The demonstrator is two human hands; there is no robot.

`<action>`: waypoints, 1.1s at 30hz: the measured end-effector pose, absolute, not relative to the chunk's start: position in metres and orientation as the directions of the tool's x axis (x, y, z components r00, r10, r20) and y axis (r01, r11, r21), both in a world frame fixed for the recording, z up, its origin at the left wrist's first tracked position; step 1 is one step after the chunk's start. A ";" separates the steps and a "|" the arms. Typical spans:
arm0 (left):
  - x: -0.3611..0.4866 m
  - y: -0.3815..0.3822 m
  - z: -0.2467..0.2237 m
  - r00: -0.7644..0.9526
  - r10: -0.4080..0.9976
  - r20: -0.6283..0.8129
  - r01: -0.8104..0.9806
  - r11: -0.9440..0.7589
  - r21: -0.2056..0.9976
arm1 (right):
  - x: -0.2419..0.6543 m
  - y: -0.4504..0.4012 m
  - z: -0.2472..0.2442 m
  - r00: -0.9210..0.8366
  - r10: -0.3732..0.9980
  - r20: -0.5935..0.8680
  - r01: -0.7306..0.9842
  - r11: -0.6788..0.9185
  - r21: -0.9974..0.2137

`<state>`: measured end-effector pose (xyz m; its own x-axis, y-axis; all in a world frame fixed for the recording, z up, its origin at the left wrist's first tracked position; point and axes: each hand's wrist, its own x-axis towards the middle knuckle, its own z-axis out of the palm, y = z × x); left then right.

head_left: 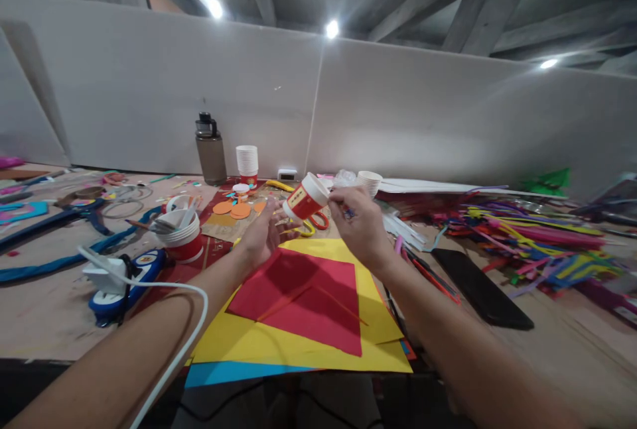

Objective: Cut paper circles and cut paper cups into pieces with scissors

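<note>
A red and white paper cup (303,198) is tilted in the air above the coloured sheets, its white rim toward the upper right. My right hand (359,217) is closed, with finger and thumb pinching at the cup's rim. Beside the cup's lower end, my left hand (266,233) is turned palm up with its fingers apart; whether they touch the cup is hard to tell. Below both hands lies a red sheet (308,300) on yellow sheets (239,339), with a blue sheet (233,372) under them. Thin orange strips (348,313) rest on the red sheet.
Left of the sheets stand stacked cups holding tools (185,243) and a blue power strip (107,306) with a white cable. Behind are a bottle (212,154), a cup stack (247,162) and orange paper discs (239,212). A black phone-like slab (480,286) and colourful pipe cleaners (547,243) lie right.
</note>
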<state>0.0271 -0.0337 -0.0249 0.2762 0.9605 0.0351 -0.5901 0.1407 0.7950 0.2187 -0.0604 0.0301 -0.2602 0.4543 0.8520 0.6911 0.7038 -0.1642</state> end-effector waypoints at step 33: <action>0.033 -0.044 -0.029 -0.014 0.836 0.548 0.070 -0.546 0.835 | 0.216 -0.074 -0.008 -0.414 0.345 0.843 0.490 0.864 -0.113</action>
